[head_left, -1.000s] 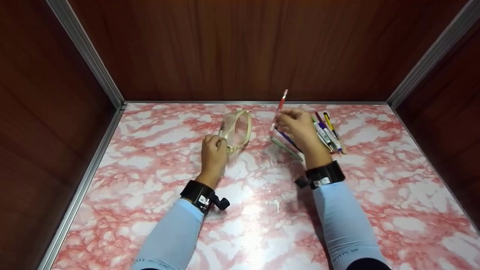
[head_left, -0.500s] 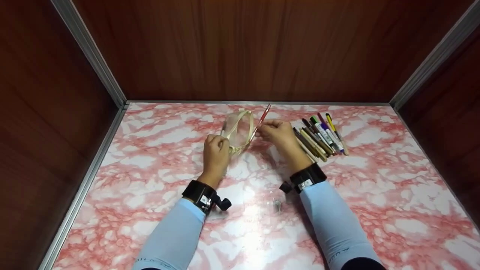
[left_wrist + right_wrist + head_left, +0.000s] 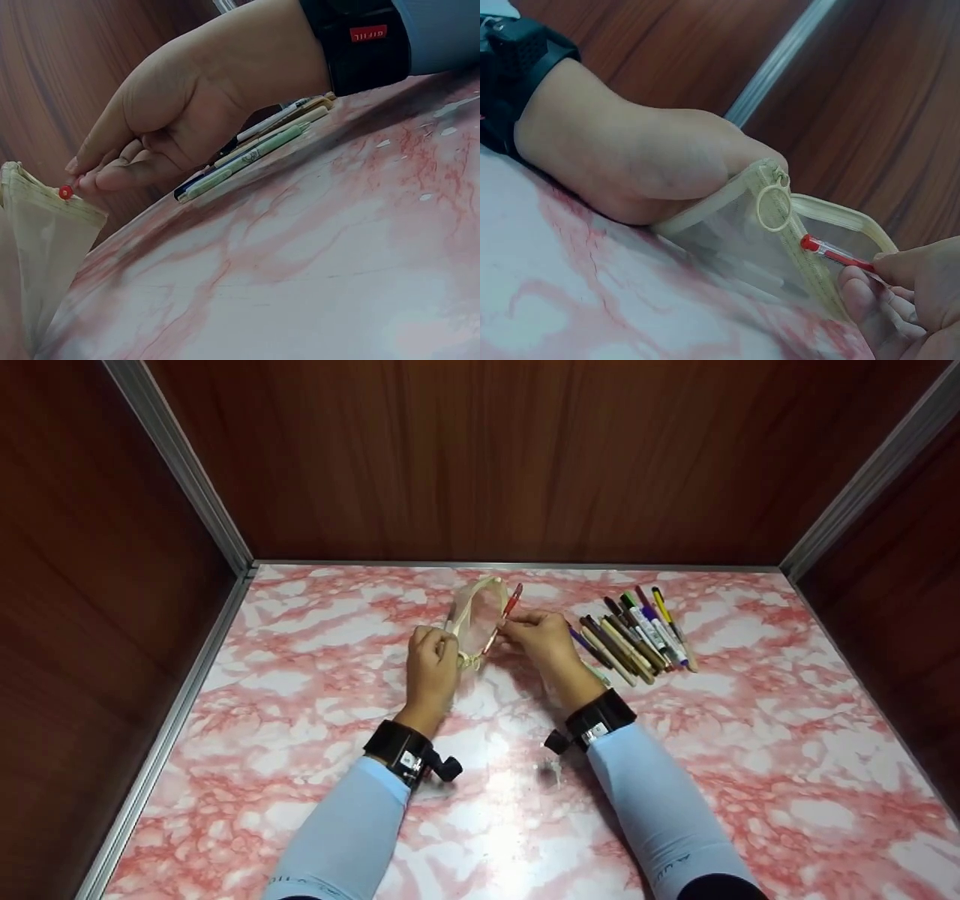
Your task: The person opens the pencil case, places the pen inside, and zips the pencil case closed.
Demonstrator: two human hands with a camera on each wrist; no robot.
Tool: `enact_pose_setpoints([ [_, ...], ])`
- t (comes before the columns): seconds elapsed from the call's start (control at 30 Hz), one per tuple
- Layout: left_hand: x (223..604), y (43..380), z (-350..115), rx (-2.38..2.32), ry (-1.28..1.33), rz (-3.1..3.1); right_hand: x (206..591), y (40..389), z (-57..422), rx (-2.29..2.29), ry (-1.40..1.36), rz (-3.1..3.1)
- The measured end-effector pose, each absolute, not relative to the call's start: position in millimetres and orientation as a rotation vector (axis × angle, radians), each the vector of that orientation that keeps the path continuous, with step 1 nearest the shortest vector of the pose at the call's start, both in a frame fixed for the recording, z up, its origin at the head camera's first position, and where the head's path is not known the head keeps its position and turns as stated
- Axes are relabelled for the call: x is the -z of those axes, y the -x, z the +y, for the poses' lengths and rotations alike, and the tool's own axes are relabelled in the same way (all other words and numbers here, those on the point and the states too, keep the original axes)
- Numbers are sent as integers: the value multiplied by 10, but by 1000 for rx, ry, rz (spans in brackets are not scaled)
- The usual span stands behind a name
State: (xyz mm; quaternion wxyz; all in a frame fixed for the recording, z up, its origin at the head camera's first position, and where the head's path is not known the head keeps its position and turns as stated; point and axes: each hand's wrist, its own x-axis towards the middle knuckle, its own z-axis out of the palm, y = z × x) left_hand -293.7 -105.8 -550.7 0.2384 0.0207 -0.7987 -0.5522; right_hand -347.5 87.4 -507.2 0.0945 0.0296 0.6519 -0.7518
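A translucent pouch [image 3: 462, 601] with a cream zipper edge stands with its mouth spread, left of the table's middle. My left hand [image 3: 435, 658] grips its near edge; in the right wrist view the thumb lies by the zipper's ring pull [image 3: 759, 208]. Between thumb and fingers, my right hand [image 3: 546, 639] pinches a red pen [image 3: 513, 601], tilted over the pouch mouth. In the right wrist view, the pen's red end [image 3: 808, 242] is at the zipper edge. A pale, slim shape shows dimly through the pouch wall.
Right of my right hand, several pens and markers [image 3: 637, 634] lie side by side on the marbled red-and-white table [image 3: 810, 720]. A light green pen [image 3: 244, 163] lies nearest in the left wrist view. Dark wood panels [image 3: 510, 465] enclose the back and sides.
My right hand has moved left from beside the markers to the pouch mouth, bringing the red pen along and lower. My left hand has kept its grip on the pouch, nearly still.
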Motion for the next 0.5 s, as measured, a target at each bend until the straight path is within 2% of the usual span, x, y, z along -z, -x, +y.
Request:
enact_pose_setpoints([
  [0.2, 5488, 2904, -1045, 1593, -34, -2134, 5006, 3465, 851, 2253, -50, 1911],
  [0.5, 5477, 2883, -1032, 1465, 47, -2174, 4944, 3454, 833, 2182, 0, 2038],
])
